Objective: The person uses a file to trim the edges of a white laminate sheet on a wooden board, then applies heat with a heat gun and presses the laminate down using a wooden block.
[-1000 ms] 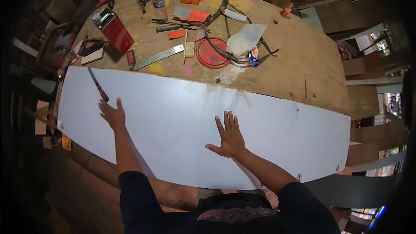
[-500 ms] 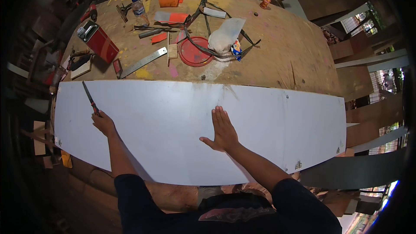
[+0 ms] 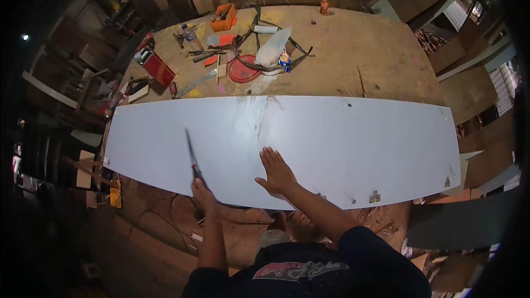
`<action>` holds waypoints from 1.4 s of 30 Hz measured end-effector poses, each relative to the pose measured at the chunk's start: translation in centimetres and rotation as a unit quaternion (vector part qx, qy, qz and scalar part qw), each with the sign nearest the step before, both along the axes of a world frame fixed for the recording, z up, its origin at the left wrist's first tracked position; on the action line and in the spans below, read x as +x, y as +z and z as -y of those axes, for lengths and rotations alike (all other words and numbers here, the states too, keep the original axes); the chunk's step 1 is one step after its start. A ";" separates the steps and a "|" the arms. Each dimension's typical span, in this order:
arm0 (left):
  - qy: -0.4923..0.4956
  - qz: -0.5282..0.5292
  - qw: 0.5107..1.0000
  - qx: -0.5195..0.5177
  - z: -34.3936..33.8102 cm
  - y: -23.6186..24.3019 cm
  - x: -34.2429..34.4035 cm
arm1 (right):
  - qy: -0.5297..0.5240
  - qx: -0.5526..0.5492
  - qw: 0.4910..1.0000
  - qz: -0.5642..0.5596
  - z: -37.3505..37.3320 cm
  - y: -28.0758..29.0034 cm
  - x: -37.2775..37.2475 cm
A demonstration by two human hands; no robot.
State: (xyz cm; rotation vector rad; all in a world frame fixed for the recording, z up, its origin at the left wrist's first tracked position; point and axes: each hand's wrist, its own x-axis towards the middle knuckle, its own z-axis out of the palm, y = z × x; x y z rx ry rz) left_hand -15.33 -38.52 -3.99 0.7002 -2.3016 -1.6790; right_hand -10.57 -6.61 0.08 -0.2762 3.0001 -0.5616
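One thin-bladed tool (image 3: 191, 146) over the white panel (image 3: 326, 138), handle grasped in left hand (image 3: 203, 196); right hand (image 3: 277, 174) empty, palm-down, panel contact unclear. Step, I judge: tool positioning; next calls for steady blade control.

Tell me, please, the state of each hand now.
Left hand: closed, holding the slim dark tool with red-and-black handle.
Right hand: open, palm down, over the long white flat panel.

The wooden workbench (image 3: 353, 58) carries a white panel (image 3: 326, 143) beneath the right-hand fingers (image 3: 270, 158). Ahead of them: a plastic bag (image 3: 270, 53). Ahead and left: a round red lid (image 3: 242, 70), red can (image 3: 158, 68), metal ruler (image 3: 196, 84), orange box (image 3: 225, 20). Ahead and right: a small bottle (image 3: 324, 7).
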 end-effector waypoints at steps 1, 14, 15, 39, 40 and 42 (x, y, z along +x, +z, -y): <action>-0.046 -0.022 0.998 0.045 -1.8 -0.2 3.5 | 0.006 -0.001 1.000 -0.011 -0.7 0.4 1.8; -0.684 0.059 0.727 -0.009 -32.5 10.6 31.9 | -0.361 -0.519 0.767 0.109 -21.1 9.5 33.0; -0.742 0.013 0.653 -0.150 -34.7 11.6 31.8 | -0.422 -0.501 0.750 0.088 -23.5 9.7 34.6; -0.840 -0.412 0.222 -0.275 -79.2 2.6 41.2 | -0.858 -0.154 0.476 -0.116 -38.3 4.2 62.4; -0.832 -0.429 0.222 -0.273 -80.6 2.2 41.9 | -0.861 -0.146 0.475 -0.110 -40.3 4.1 62.8; -0.818 -0.451 0.219 -0.281 -83.3 2.3 43.8 | -0.862 -0.141 0.476 -0.104 -44.7 3.8 64.1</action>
